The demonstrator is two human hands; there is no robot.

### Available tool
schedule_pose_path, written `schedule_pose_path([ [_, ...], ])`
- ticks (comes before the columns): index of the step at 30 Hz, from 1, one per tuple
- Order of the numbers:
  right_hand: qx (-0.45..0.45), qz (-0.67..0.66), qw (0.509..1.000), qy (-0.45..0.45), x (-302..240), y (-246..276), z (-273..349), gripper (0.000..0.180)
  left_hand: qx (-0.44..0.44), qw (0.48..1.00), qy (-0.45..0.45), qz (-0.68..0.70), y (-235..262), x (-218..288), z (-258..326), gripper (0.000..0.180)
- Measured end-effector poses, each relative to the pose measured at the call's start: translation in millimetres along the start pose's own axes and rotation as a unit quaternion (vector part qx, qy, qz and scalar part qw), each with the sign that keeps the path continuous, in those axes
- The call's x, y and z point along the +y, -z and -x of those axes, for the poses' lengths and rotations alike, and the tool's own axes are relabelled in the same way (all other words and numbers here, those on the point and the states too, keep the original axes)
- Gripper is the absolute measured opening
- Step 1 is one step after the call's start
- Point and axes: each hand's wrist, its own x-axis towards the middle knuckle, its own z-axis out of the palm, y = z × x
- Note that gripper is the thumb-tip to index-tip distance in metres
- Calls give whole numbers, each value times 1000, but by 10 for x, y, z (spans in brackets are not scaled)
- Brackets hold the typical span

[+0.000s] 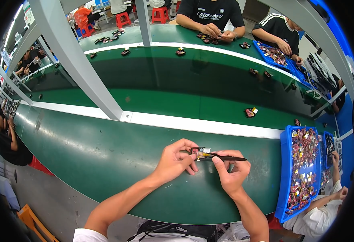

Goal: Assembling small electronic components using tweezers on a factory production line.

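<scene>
My left hand (179,159) pinches a small electronic assembly (199,151) with a black frame and red and yellow parts, held just above the green table (116,153). Thumb and fingers grip its left side. From the right, my right hand (232,169) holds what look like slim black tweezers (229,157), gripped between thumb and fingers. Their narrow end points left and meets or overlaps the assembly; whether it touches a part there is too small to tell.
To my right stands a blue tray (284,177) heaped with small red-wired parts. Beyond a white rail (193,126) runs a green conveyor belt (164,109) carrying scattered assemblies (250,112). A grey metal post (80,60) rises at left. Several people work around the line.
</scene>
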Motion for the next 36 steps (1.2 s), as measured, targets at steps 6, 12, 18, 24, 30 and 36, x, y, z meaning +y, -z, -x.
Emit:
schedule_pose_path([
  [6,9,-5,1000,2,0,6,-3,14,10,1000,7,3,-11,17,1,23],
  [12,47,-18,999,10,-22,21,-8,15,45,998,-13,30,1,18,-55,25],
  [18,12,3,999,35,42,-49,24,18,207,975,-73,-40,192,149,-498,25],
  [24,28,22,998,43,47,-41,32,13,252,946,-96,-178,586,420,-1244,26],
  [30,26,16,998,49,96,-44,28,11,478,645,-240,-546,619,315,-1469,43],
  [36,-4,38,997,61,102,41,45,15,96,921,-103,-362,-371,223,-1856,19],
])
